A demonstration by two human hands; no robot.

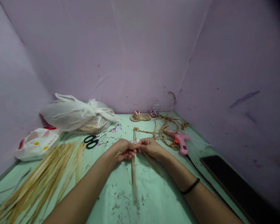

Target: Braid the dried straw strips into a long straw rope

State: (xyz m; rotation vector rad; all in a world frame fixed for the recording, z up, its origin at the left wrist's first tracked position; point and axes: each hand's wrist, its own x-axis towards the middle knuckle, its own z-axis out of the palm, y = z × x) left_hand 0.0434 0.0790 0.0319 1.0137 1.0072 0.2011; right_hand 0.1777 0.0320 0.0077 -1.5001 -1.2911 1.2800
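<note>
At the far left of the pale green tabletop lies a red-and-white printed plastic bag, and in front of it a long loose bundle of dry straw strips fans toward the near edge. Behind these sits a knotted translucent plastic bag, with black-handled scissors just in front of it. At the middle, the left hand and right hand meet, fingertips almost touching; each grip is pressed together, pinching the braided straw cord where braid meets loose strands, which trail blurred toward the viewer. The cord runs away from the hands into a tangled heap near the back wall, beside a small woven mat. Right of the hands lies a pink glue gun, touching the heap, its black cable passing beside the right wrist, which wears a black band. A dark flat panel lies at the far right.
</note>
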